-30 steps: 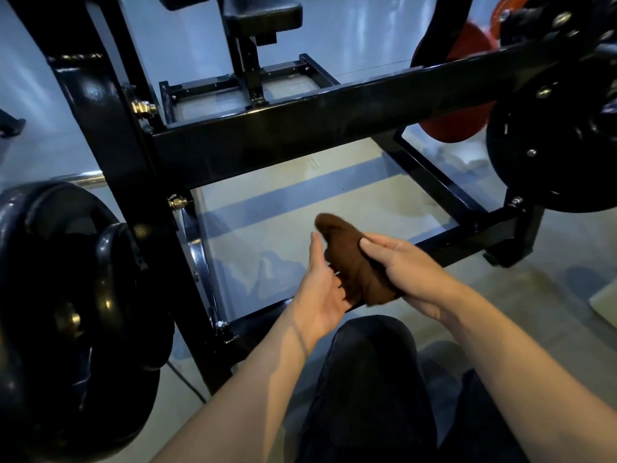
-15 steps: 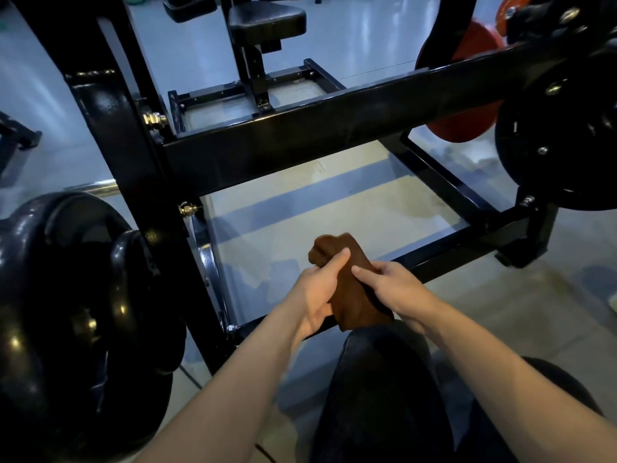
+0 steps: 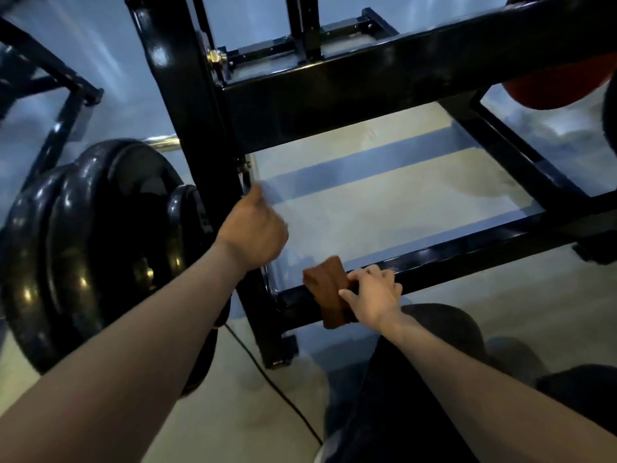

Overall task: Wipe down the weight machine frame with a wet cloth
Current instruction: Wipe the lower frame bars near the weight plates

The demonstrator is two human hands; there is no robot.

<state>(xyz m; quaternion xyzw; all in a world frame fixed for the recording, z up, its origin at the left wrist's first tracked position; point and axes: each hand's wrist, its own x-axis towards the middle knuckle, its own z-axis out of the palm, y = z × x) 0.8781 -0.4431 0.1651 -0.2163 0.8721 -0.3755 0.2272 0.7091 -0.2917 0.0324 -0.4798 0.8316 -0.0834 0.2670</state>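
Note:
The black weight machine frame fills the view, with a low cross bar near my knees. A folded brown cloth lies draped over that low bar. My right hand holds the cloth against the bar, thumb on the cloth and fingers curled over its right part. My left hand is off the cloth, up and to the left beside the upright post. Its fingers are loosely curled and blurred, and it holds nothing.
Black weight plates hang on a bar at the left, close to my left forearm. A red plate sits at the upper right. A thin black cable runs across the floor by the post's foot. My dark-trousered knees are below the bar.
Both hands held the cloth in the air before. Now my right hand has brought it down onto the low bar, and my left hand has let go and moved up-left toward the post.

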